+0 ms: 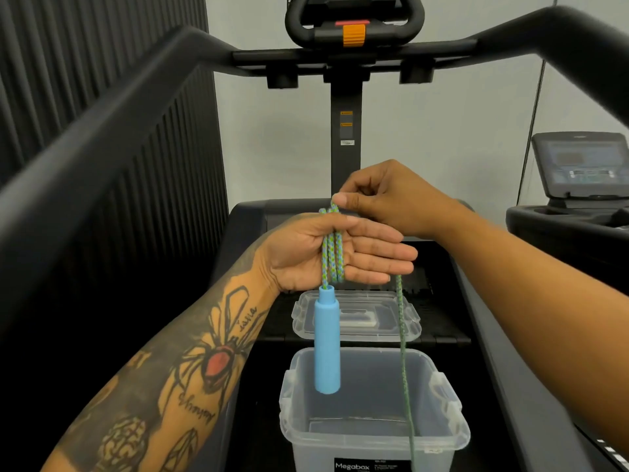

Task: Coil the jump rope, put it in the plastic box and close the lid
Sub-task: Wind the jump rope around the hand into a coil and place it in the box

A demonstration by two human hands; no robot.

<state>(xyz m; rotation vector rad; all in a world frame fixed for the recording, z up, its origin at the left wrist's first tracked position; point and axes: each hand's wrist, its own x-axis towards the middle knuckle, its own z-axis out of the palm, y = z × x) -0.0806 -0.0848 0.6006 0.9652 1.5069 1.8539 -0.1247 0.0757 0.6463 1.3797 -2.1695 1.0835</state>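
Where the right hand (384, 199) closes over the jump rope (332, 253) at centre frame, its curled fingers hide the pinch itself; only the thumb tip shows, pressed on the cord above the left hand (326, 255). Far side of the loops is hidden behind the left palm. One strand drops from behind the left fingers, lower right of centre, blurs, and is cut off at the bottom edge.

Rope: braided, blue with green flecks, several turns lying across the flat left palm, fingers extended, thumb over the turns. Blue handle (326, 342) hangs straight down below that hand, over the plastic box (374, 434), lower centre, open, clear; label partly cut off. Lid (355, 316) lies just beyond it on the treadmill (476, 284) deck.
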